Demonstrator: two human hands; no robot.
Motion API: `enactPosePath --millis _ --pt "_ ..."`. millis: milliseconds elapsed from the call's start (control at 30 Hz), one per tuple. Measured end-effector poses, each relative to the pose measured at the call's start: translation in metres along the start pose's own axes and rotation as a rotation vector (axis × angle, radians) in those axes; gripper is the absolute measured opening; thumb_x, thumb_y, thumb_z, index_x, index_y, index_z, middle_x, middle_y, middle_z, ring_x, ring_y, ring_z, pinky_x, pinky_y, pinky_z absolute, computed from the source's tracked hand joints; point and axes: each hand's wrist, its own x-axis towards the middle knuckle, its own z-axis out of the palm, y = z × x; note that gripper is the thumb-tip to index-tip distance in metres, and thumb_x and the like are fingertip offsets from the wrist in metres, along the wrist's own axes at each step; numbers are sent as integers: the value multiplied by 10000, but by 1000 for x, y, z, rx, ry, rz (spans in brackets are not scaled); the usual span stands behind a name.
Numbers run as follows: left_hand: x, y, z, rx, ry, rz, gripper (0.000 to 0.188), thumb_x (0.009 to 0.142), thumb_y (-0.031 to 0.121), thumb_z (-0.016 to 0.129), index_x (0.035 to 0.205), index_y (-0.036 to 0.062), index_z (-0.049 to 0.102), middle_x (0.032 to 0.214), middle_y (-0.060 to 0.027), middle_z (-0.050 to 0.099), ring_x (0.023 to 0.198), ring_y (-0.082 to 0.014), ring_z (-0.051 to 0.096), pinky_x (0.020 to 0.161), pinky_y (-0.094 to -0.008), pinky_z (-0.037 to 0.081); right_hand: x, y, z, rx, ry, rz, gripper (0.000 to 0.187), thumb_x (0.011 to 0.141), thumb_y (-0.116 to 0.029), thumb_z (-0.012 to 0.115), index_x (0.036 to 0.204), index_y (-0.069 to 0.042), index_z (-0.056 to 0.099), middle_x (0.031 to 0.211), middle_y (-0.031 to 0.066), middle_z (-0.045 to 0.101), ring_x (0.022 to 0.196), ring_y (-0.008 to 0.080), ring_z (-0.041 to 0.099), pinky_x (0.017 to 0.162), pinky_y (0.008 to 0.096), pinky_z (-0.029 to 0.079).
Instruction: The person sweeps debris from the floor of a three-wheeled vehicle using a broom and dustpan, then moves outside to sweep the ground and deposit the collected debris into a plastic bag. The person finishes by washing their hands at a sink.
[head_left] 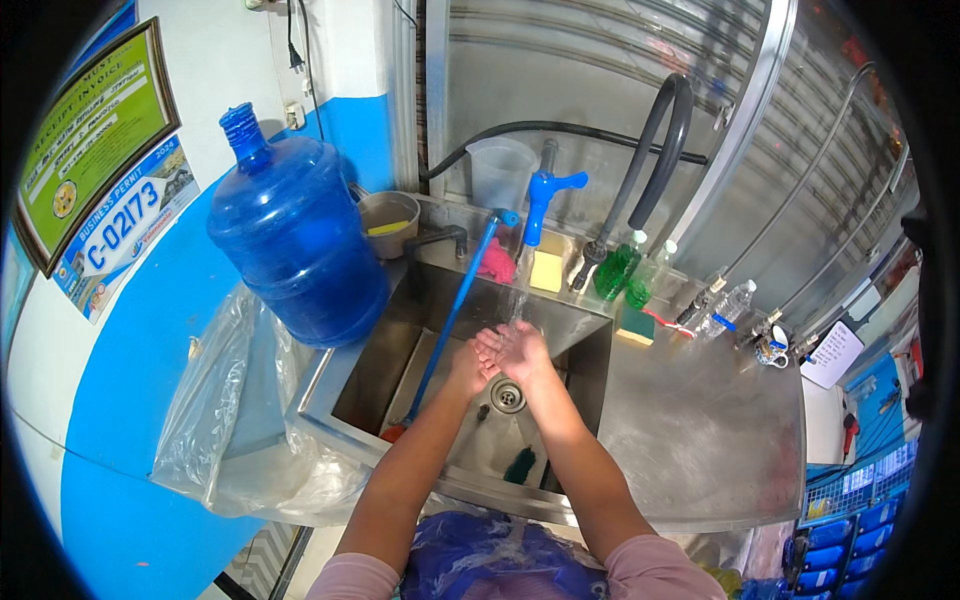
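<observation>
My left hand point(477, 364) and my right hand point(518, 349) are side by side over the steel sink point(590, 400), palms up and slightly cupped, touching each other. Water point(519, 295) runs from the blue faucet point(541, 205) down onto my right hand. Neither hand holds anything. Below them lies the round drain point(508, 397), with a dark green scrap point(520, 465) on the sink floor nearer me. Just left of my hands, a long blue stick point(450, 320) leans in the basin.
A large blue water jug point(300, 240) stands at the sink's left, above a clear plastic bag point(225, 420). Along the back edge are a pink cloth point(496, 261), a yellow sponge point(546, 271), green bottles point(614, 272) and a two-coloured sponge point(635, 324). A steel counter point(700, 430) extends right.
</observation>
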Motion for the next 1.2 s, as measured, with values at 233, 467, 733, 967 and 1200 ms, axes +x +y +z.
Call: enactPosePath --millis 233,467,733,967,1200 --pt "32 -25 -2 568 -359 689 224 1008 162 355 1013 71 560 1024 -63 631 954 -198 632 792 -341 552 -37 -28 2 -140 -255 59 546 915 -232 507 1358 39 338 1402 327 341 1310 492 403 1090 609 359" --pt "28 -25 26 -136 -448 59 236 987 172 362 964 66 571 931 -69 635 901 -171 636 743 -288 559 -44 -40 -14 -66 -272 72 305 919 -172 483 1162 11 504 1235 291 530 1220 438 524 1061 517 442" --pt "2 -67 85 1627 602 674 392 956 312 418 1147 20 598 1159 -224 646 991 -331 647 822 -458 538 21 17 -50 -543 2 -691 242 959 -163 571 1153 -24 608 980 71 644 793 166 633 686 292 542" --pt "-16 1 66 870 -53 424 665 952 381 459 1511 65 286 1531 -202 339 1409 -416 291 1142 -480 259 31 40 -37 -269 -168 -195 447 1011 -423 406 1392 -196 461 1307 81 563 1128 277 538 931 462 466" --pt "-3 -40 87 1847 282 1133 572 925 388 499 1419 102 467 1503 -259 345 1388 -489 292 1109 -655 214 20 3 -28 70 -357 -297 465 993 -468 435 1369 -196 454 1400 133 509 1252 337 498 1038 541 409"
